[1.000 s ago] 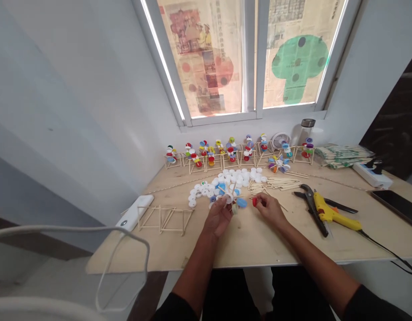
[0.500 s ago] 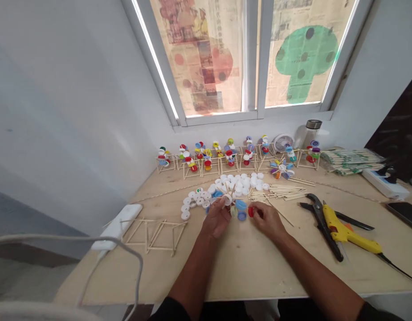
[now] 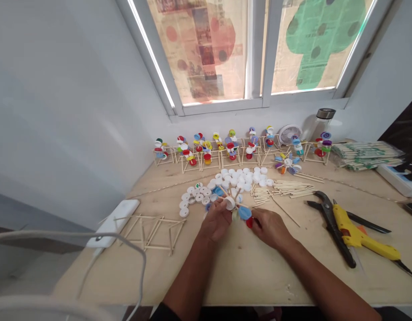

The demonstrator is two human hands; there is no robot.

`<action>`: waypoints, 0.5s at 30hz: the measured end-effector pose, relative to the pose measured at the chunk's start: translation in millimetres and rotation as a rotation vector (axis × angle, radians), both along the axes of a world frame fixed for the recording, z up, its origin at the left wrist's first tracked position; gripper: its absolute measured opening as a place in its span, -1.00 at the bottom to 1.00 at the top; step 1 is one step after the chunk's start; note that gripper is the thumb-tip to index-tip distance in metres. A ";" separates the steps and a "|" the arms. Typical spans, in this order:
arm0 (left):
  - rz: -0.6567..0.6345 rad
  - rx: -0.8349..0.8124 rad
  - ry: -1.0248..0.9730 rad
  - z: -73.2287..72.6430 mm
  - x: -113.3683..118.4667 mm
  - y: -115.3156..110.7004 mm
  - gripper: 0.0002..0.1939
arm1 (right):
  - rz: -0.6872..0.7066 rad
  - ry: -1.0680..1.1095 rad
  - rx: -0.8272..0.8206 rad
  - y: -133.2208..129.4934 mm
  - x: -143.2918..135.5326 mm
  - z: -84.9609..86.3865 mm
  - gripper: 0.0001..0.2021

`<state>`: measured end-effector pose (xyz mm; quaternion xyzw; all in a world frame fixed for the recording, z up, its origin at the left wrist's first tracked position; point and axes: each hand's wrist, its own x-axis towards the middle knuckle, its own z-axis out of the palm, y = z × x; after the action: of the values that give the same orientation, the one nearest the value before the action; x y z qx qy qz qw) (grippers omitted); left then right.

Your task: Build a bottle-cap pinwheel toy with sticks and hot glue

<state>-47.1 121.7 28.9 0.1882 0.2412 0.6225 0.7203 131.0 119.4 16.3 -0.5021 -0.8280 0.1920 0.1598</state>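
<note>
My left hand (image 3: 216, 220) pinches a white bottle cap (image 3: 230, 203) from which several short wooden sticks spread out like spokes. Close beside it, the fingers of my right hand (image 3: 269, 227) are closed on a red bottle cap (image 3: 249, 222), partly hidden by the fingertips. A light blue cap (image 3: 245, 213) sits at the tip of a stick, right above the red one. Under the left fingertips a pale greenish cap is blurred. Just behind the left hand lie blue caps (image 3: 218, 191) and many white caps (image 3: 241, 178).
Loose sticks (image 3: 292, 188) lie behind my right hand. Pliers (image 3: 336, 232) and a yellow glue gun (image 3: 366, 238) rest at right. Stick frames (image 3: 152, 232) and a white power strip (image 3: 114, 223) are at left. Finished cap wheels on stands (image 3: 207, 154) line the wall.
My right hand has brought the red cap closer to the spoked cap, up against the light blue cap. The lower blue cap no longer shows. The camera view has shifted a little.
</note>
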 end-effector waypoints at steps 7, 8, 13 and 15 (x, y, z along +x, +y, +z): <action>-0.137 0.040 0.069 -3.1 3.5 -1.3 -0.68 | -0.041 -0.083 0.025 -0.2 -9.6 1.5 -0.86; -0.145 0.042 0.077 -3.9 3.4 -0.8 -0.68 | -0.048 -0.088 0.027 -0.3 -9.2 1.8 -0.86; -0.169 0.046 0.124 -8.0 3.2 -0.3 -0.68 | -0.095 -0.115 0.036 -0.7 -1.7 3.0 -0.83; -0.197 0.043 0.143 -9.7 3.4 -1.1 -0.68 | -0.120 -0.138 0.036 0.1 1.9 3.5 -0.84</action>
<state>-43.8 120.6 19.2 0.2703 0.2588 0.5388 0.7548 132.9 119.6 19.9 -0.5599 -0.8087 0.1323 0.1226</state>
